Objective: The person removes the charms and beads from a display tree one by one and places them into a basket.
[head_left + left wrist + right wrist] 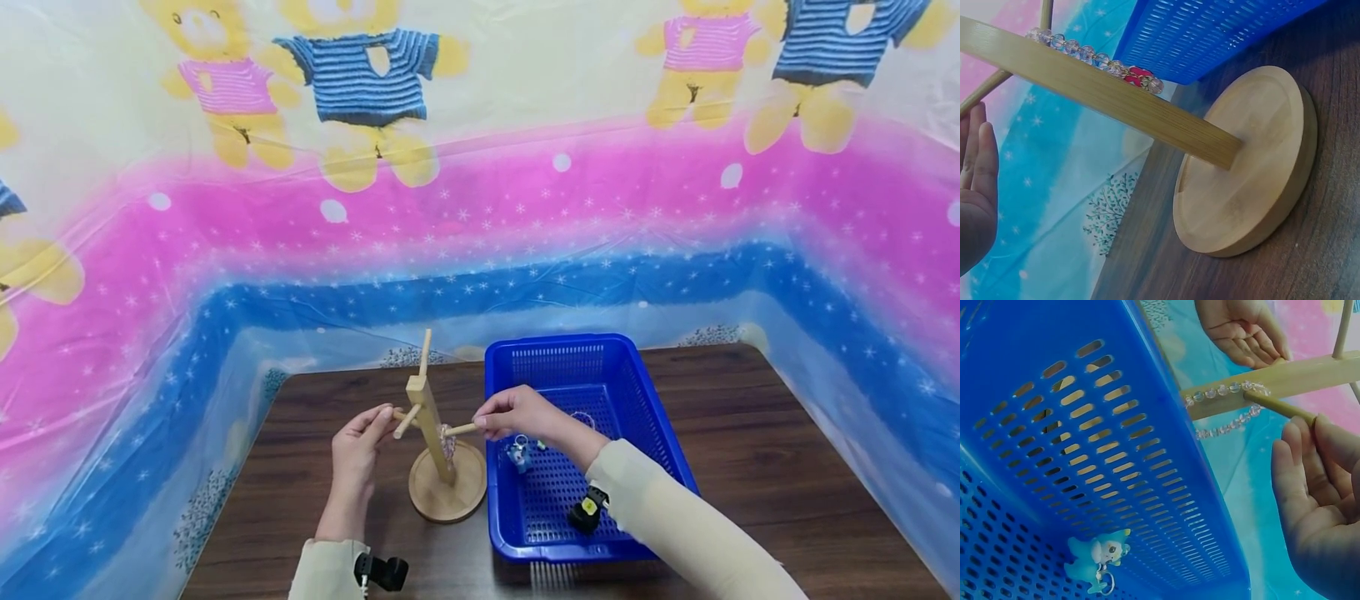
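A wooden stand (432, 429) with a square post, several thin pegs and a round base (1260, 119) stands upright on the table. My left hand (354, 450) pinches the tip of the peg on its left side between thumb and fingers. On the other side, my right hand (528, 414) holds the end of the right peg (1282, 407) with thumb and fingertips. A bracelet of clear pinkish beads (1232, 389) hangs from that peg, close against the post. The left wrist view shows a red piece (1139, 76) among its beads.
A blue perforated basket (660, 425) stands right of the stand, under my right forearm. Inside lie a light-blue figure keychain (1099, 556) and a beaded loop (583, 419). Dark wood tabletop (757, 467) surrounds them, with a printed cloth (480, 208) hanging behind.
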